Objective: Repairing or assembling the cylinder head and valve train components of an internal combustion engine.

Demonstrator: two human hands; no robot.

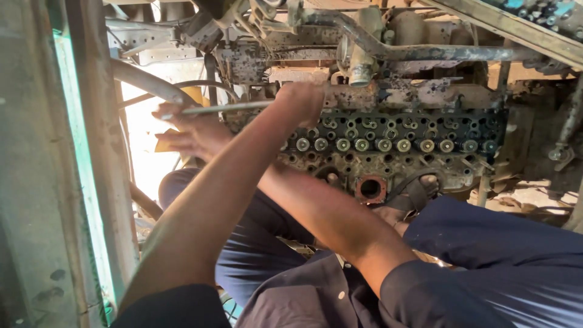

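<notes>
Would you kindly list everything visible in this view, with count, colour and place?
engine block: one, grimy grey-brown, centre right, with a row of round valve springs.
round port: one, rusty, lower front of the block.
pipe: one, dirty grey, across the top.
long metal bar: one, silver, left of the block.
green-edged frame: one, far left.
left hand: on the block end of the bar.
right hand: crossed over, fingers at the bar's free end.

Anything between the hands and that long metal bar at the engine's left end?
Nothing visible. The arms cross: the left hand grips the long metal bar at the engine, and the right hand lies against the bar's outer end. No hose or bracket intervenes.
</notes>
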